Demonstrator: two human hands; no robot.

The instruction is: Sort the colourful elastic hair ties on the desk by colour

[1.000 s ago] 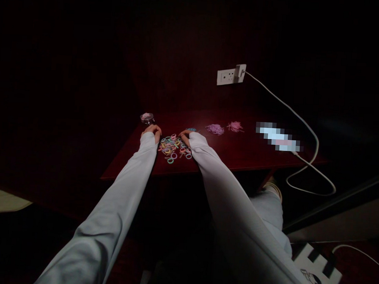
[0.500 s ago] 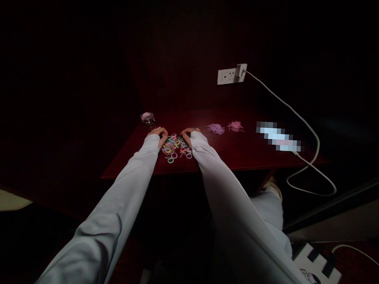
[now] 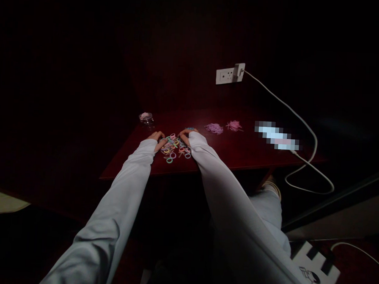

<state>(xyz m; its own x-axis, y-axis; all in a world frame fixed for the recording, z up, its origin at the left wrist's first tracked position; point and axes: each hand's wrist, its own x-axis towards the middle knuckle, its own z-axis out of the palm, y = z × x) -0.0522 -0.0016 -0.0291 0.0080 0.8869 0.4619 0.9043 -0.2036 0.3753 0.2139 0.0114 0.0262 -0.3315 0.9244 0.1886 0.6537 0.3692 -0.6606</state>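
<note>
A mixed pile of small pastel hair ties and thin little pieces lies near the front edge of the dark red table. My left hand rests at the pile's left side, thumb and fingers apart, with nothing visible held. At the right side of the pile is my right hand, its fingers bent and brought together at the tips; whatever is between them is too small to make out. Just beyond it shows a small blue heap, partly covered by the hand.
A purple heap and a pink heap of thin pieces lie to the right. Back left stands a clear jar with something pink on top. A blurred-out bright device is cabled to the wall socket. A white box sits low right.
My left hand has shifted slightly left and lower, its thumb now lying over the pile's edge. The right hand has moved little; more of the blue heap shows beyond it.
</note>
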